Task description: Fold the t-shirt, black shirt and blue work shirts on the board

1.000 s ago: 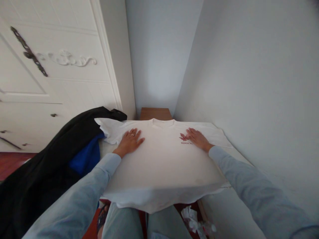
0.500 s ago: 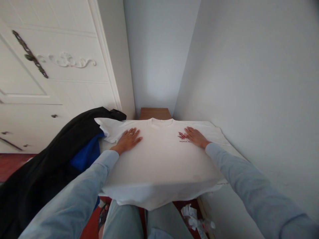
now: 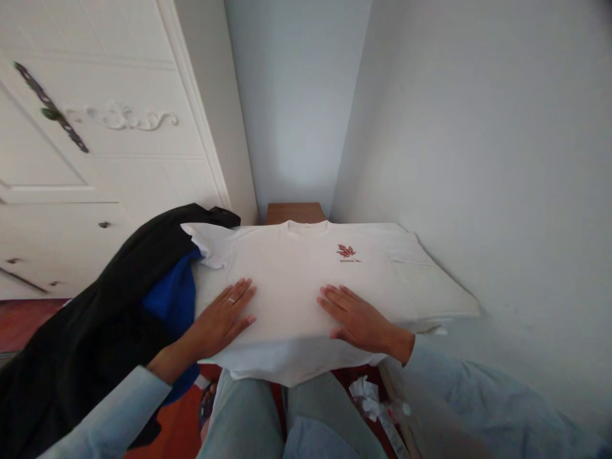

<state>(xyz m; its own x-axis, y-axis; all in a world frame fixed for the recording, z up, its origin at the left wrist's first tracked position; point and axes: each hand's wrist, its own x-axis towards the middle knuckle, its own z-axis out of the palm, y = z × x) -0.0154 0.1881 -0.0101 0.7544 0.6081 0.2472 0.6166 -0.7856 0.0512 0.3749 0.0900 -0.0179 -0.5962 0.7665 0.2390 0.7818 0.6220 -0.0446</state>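
A white T-shirt (image 3: 287,274) lies spread out face up, its neckline at the far end and its lower hem hanging over the near edge of a pale-topped table or board (image 3: 440,290). A red leaf print (image 3: 345,250) with lettering under it shows on the right of the chest. My left hand (image 3: 224,319), with a ring on one finger, rests flat on the left side of the shirt, fingers stretched out. On the lower right of the shirt my right hand (image 3: 356,319) lies flat, fingers extended. Neither hand grasps the cloth.
Dark clothing (image 3: 109,299) and a blue garment (image 3: 174,293) are heaped at the left. Beyond them stands a white wardrobe (image 3: 143,76). A grey wall (image 3: 468,159) borders the right. Behind the shirt is a brown wooden piece (image 3: 294,212). Crumpled plastic (image 3: 366,396) lies below.
Both hands have come down the shirt from the chest toward me. My right hand has also shifted inward, uncovering the leaf print. The view has moved slightly.
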